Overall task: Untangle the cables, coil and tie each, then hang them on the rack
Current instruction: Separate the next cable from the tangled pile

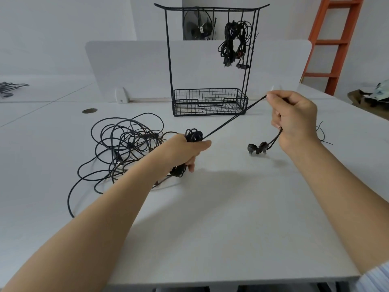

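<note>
The table point(231, 218) extends under and beyond both hands. The rack point(169, 51) stands beyond them, nearer the right hand, and two tied bundles point(232, 42) already hang from its top bar. The remaining tangle point(126, 142) lies loose just outboard of the left hand, probably kept apart so that one cable is worked at a time.

The left hand point(189, 149) is clenched round the coil point(194, 134) in progress, with loops showing above and below the fist. A doubled strand point(229, 122) runs taut from the coil to the right hand point(294, 121), whose curled fingers pinch it. The tension likely keeps each wrap tight.

The earpieces point(257, 148) dangle below the right hand. Thin wire pieces point(325, 141), possibly ties, lie just outboard of the right wrist.
</note>
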`<state>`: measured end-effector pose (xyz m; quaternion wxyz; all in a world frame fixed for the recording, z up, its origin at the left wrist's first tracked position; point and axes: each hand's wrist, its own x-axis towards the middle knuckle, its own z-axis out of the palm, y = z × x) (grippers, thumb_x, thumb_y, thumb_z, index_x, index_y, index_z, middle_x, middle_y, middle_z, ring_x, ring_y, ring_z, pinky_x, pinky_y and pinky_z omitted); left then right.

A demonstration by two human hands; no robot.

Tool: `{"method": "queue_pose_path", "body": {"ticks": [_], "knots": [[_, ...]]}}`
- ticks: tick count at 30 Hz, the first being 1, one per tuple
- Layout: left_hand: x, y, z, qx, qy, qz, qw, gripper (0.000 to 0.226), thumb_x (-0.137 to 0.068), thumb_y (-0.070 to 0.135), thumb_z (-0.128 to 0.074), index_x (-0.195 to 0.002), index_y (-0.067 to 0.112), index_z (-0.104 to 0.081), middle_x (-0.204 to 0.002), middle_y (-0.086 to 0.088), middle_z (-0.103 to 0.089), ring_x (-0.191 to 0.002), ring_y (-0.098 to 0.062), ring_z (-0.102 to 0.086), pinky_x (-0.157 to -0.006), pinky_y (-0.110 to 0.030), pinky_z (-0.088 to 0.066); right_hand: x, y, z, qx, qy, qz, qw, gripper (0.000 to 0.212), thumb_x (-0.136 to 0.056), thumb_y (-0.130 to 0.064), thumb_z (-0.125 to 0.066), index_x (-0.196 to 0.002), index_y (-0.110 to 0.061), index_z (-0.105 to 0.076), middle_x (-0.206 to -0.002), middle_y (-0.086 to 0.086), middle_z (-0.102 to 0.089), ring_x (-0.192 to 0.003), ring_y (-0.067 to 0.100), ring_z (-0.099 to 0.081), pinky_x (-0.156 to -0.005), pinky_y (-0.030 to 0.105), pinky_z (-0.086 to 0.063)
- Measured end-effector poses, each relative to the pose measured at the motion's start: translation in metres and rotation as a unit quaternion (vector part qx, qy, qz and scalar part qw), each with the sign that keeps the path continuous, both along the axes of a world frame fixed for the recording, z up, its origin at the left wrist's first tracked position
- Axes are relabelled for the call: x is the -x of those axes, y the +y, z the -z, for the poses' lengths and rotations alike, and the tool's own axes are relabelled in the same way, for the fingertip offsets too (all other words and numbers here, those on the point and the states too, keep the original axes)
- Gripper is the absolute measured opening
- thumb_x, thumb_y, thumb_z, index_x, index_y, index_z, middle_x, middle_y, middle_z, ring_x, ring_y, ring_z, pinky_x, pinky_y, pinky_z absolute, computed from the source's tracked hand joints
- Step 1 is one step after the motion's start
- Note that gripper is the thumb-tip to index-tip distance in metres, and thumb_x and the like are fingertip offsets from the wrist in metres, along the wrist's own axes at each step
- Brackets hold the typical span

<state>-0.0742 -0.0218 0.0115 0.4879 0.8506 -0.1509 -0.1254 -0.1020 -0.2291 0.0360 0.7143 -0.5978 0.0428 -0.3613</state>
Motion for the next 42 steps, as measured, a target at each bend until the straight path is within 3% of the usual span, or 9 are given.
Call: {"method": "queue_pose_path", "body": {"ticks": [5,9,13,17,23,25,28,38,42], "knots": [[-0.007,0.002,-0.001,0.363,0.203,-0.127,0.9,0.044,-0.091,0.038,-0.055,-0.057,0.018,-0.035,-0.037,0.008,-0.03,-0.032,-0.007,-0.026,-0.035,-0.014,-0.026,0.005,0.017,0.003,0.124,-0.001,0.007,0.992,0.023,-0.082,0.001,-0.062,-0.068,-0.017,-0.061,-0.036,-0.017,-0.047,-0.036,-0.002,-0.037,-0.043,0.007,-0.028],[-0.012,0.016,-0.003,0.449,0.301,-0.118,0.833,0.052,-0.093,0.057,-0.036,-0.064,0.015,-0.047,-0.035,0.008,-0.027,-0.03,-0.008,-0.026,-0.05,-0.017,-0.022,0.008,0.041,0.015,0.293,0.032,-0.071,0.953,0.02,-0.081,0.001,-0.064,-0.074,-0.019,-0.065,-0.047,-0.019,-0.057,-0.048,-0.005,-0.047,-0.053,0.005,-0.036],[-0.014,0.019,-0.006,0.522,0.292,-0.066,0.798,0.058,-0.094,0.06,-0.022,-0.085,0.015,-0.057,-0.036,0.009,-0.025,-0.032,-0.008,-0.026,-0.052,-0.015,-0.021,0.016,0.053,0.023,0.394,0.123,-0.168,0.895,0.015,-0.085,-0.009,-0.063,-0.077,-0.021,-0.067,-0.068,0.013,-0.061,-0.06,0.013,-0.049,-0.061,0.026,-0.045],[-0.014,0.018,-0.008,0.584,0.258,-0.052,0.768,0.053,-0.094,0.054,-0.032,-0.066,0.015,-0.054,-0.041,0.007,-0.029,-0.037,-0.009,-0.027,-0.052,-0.02,-0.023,0.017,0.054,0.023,0.437,0.182,-0.237,0.848,0.018,-0.089,-0.017,-0.057,-0.092,-0.003,-0.07,-0.061,-0.001,-0.057,-0.046,0.002,-0.04,-0.049,0.007,-0.032],[-0.022,0.022,-0.005,0.572,0.241,-0.147,0.77,0.038,-0.089,0.035,-0.046,-0.055,0.02,-0.038,-0.083,0.0,-0.054,-0.062,-0.016,-0.056,-0.063,-0.024,-0.041,0.012,0.046,0.027,0.429,0.237,-0.276,0.827,0.017,-0.091,-0.017,-0.055,-0.105,-0.023,-0.062,-0.041,-0.017,-0.047,-0.043,0.002,-0.038,-0.049,0.01,-0.033],[-0.019,0.02,-0.006,0.559,0.256,-0.174,0.769,0.039,-0.089,0.029,-0.042,-0.052,0.017,-0.034,-0.068,-0.003,-0.063,-0.073,-0.02,-0.062,-0.072,-0.029,-0.042,0.01,0.042,0.026,0.412,0.232,-0.263,0.841,0.021,-0.089,-0.014,-0.058,-0.106,-0.026,-0.06,-0.04,-0.015,-0.043,-0.041,0.002,-0.038,-0.049,0.008,-0.031],[-0.014,0.016,-0.009,0.567,0.275,-0.195,0.752,0.037,-0.089,0.023,-0.038,-0.054,0.017,-0.028,-0.038,0.003,-0.036,-0.04,-0.016,-0.045,-0.059,-0.024,-0.044,0.007,0.036,0.024,0.36,0.218,-0.243,0.874,0.015,-0.087,-0.008,-0.06,-0.093,-0.021,-0.064,-0.04,-0.014,-0.044,-0.041,0.001,-0.036,-0.048,0.009,-0.031],[-0.009,0.017,-0.013,0.49,0.306,-0.109,0.809,0.01,-0.083,0.012,-0.043,-0.073,0.009,-0.043,-0.041,0.003,-0.034,-0.031,-0.009,-0.029,-0.034,-0.012,-0.027,0.001,0.008,0.017,0.163,0.184,-0.27,0.931,0.02,-0.072,-0.003,-0.062,-0.057,-0.014,-0.071,-0.037,-0.005,-0.041,-0.038,0.007,-0.038,-0.046,0.015,-0.037],[-0.01,0.014,-0.013,0.454,0.277,-0.08,0.843,0.032,-0.085,0.002,-0.039,-0.06,0.018,-0.027,-0.04,0.004,-0.027,-0.03,-0.009,-0.022,-0.031,-0.014,-0.022,0.004,0.001,0.015,0.187,0.192,-0.274,0.924,0.009,-0.062,-0.016,-0.065,-0.056,-0.017,-0.071,-0.038,-0.007,-0.04,-0.038,0.007,-0.034,-0.055,0.019,-0.038]]}}
